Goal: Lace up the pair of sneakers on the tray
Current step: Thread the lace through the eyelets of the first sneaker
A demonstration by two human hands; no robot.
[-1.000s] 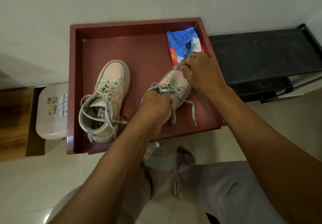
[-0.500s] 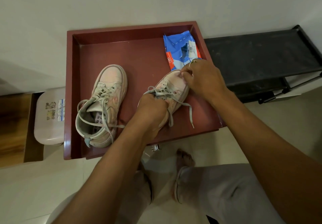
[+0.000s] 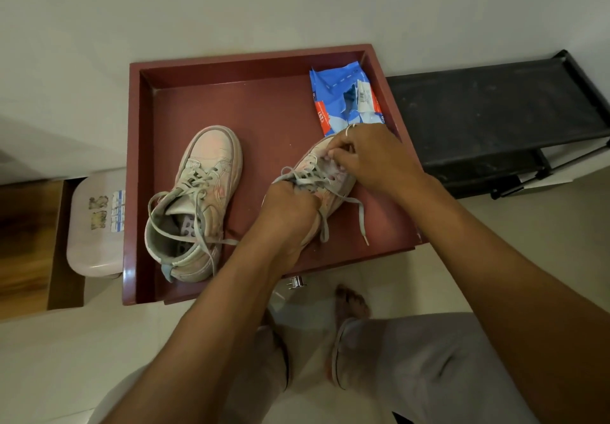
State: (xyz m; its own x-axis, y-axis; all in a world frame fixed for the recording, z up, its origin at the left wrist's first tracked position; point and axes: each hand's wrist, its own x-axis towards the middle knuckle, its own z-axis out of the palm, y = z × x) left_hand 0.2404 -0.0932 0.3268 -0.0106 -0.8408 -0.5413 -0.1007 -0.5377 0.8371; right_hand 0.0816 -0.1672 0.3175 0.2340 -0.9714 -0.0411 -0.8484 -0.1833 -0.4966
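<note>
My left hand (image 3: 290,212) grips the pale pink sneaker (image 3: 315,156); my right hand (image 3: 369,156) pinches its grey lace (image 3: 361,215), torn blue packet (image 3: 346,100) just beyond.

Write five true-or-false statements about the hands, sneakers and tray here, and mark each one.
1. The left hand grips the sneaker next to the blue packet. True.
2. The right hand hangs idle outside the tray. False: it pinches the lace near that sneaker's toe.
3. The blue packet lies on the floor. False: it lies in the tray's far right corner.
4. No hand touches the other sneaker. True.
5. A loose lace end lies on the tray. True.
</note>
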